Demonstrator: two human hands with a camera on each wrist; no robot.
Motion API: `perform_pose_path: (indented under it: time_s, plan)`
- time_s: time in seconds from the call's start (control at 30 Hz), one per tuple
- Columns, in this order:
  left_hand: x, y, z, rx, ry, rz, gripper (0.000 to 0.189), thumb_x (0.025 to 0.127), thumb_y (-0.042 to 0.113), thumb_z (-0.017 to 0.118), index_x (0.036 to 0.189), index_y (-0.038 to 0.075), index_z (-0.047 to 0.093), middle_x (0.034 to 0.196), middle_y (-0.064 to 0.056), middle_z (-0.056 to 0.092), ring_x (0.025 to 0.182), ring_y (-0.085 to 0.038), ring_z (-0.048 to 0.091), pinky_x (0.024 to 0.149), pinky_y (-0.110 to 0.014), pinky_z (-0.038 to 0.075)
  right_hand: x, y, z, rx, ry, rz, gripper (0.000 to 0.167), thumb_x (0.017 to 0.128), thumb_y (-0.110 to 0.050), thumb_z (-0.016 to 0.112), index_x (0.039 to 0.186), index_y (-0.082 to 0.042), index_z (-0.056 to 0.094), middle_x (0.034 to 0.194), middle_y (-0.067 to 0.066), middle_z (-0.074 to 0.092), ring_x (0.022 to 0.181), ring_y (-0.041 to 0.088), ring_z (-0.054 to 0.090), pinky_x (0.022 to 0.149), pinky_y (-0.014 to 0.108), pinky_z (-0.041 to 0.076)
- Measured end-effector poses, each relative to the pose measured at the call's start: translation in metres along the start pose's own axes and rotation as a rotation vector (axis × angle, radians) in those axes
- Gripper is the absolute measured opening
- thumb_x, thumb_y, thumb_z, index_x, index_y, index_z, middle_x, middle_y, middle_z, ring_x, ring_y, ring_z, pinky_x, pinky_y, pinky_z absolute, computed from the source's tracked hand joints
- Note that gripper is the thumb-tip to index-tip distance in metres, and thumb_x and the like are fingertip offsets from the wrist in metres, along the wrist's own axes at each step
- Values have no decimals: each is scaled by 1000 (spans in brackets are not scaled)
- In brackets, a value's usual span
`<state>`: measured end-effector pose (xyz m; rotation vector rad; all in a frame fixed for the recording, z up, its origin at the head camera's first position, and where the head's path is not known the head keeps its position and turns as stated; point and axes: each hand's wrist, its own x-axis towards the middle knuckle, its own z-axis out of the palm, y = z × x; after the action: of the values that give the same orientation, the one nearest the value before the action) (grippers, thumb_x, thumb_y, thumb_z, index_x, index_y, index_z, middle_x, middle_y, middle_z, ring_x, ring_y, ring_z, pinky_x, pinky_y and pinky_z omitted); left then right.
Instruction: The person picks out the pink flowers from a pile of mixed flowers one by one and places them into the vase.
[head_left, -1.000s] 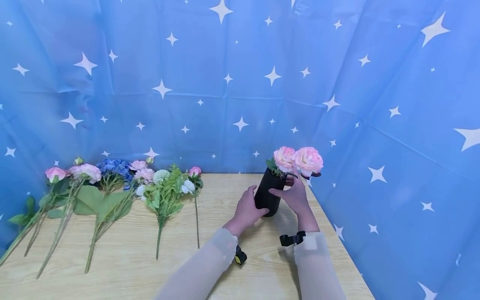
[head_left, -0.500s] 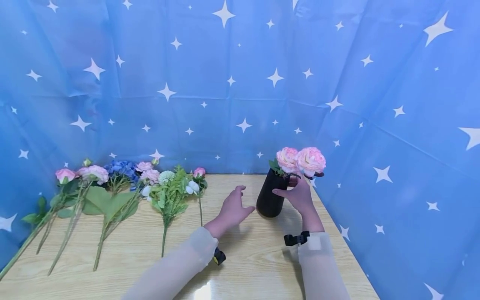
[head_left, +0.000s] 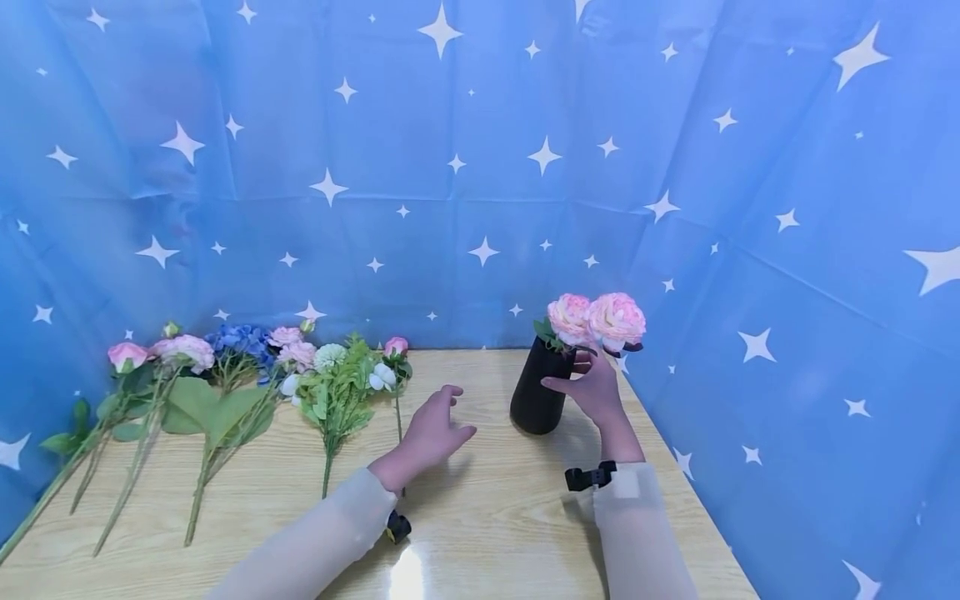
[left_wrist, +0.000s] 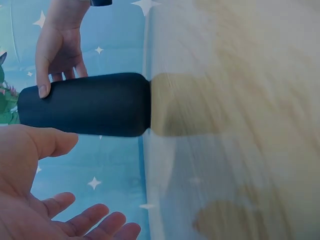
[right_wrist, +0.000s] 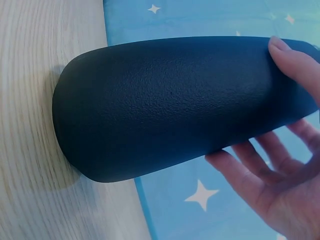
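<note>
A black vase [head_left: 540, 392] stands at the right of the table, with two pink peonies [head_left: 617, 321] leaning out of its mouth. My right hand [head_left: 595, 390] grips the vase's upper part from the right. In the right wrist view, its thumb [right_wrist: 295, 60] lies on one side of the vase [right_wrist: 170, 105] and the fingers reach round the other. My left hand [head_left: 429, 433] is held over the table left of the vase, fingers spread and holding nothing. The left wrist view shows that palm [left_wrist: 20, 185] apart from the vase [left_wrist: 90, 105].
Flower stems lie along the left: a pink bud on a thin stem [head_left: 398, 408], a green fern-like spray [head_left: 333, 400], a blue hydrangea [head_left: 242, 342] and several pink blooms [head_left: 183, 350]. A starry blue curtain [head_left: 420, 167] backs the wooden table [head_left: 480, 517].
My left hand has come off the vase and moved left toward the flower stems. My right hand has kept its grip, and the vase stays in about the same place.
</note>
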<state>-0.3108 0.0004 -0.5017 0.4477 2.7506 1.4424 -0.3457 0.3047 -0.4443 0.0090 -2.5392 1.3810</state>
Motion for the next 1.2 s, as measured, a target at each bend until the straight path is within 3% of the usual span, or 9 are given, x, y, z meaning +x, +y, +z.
perform_pose_path:
  time_s: [0.17,0.33,0.57,0.97,1.2]
  plan:
    - [-4,-6,-18,27,42,1,66,95,25,79,151,7,50,146,-23,60,130,-41,62,107,-58,53,1,1,-1,-11,-1,6,102,81,-32,94,164,-17,35,136,23,61,127,42,63,95,54,59]
    - [-13,-13,-38,68,90,-4,66,93,25,81,149,5,52,145,-23,60,129,-42,62,107,-59,53,0,3,1,-15,-7,-4,114,82,-34,94,171,-22,23,137,23,61,127,41,63,94,51,59]
    - [-24,-27,-57,132,110,-11,66,92,24,81,148,4,53,146,-22,61,131,-41,62,110,-60,51,-2,0,0,-10,4,-7,97,83,-30,93,161,-15,39,135,25,61,127,44,62,97,58,58]
    - [-42,-48,-75,163,116,-50,66,91,25,81,148,3,54,146,-20,61,131,-42,61,111,-61,50,0,1,1,-11,2,-2,91,82,-32,93,156,-11,44,137,25,62,128,43,61,96,54,58]
    - [-48,-60,-94,168,124,-69,66,95,26,79,149,1,51,146,-23,60,129,-44,62,108,-62,51,1,4,0,-22,-3,-6,93,82,-33,93,157,-12,43,136,24,62,127,42,62,94,49,58]
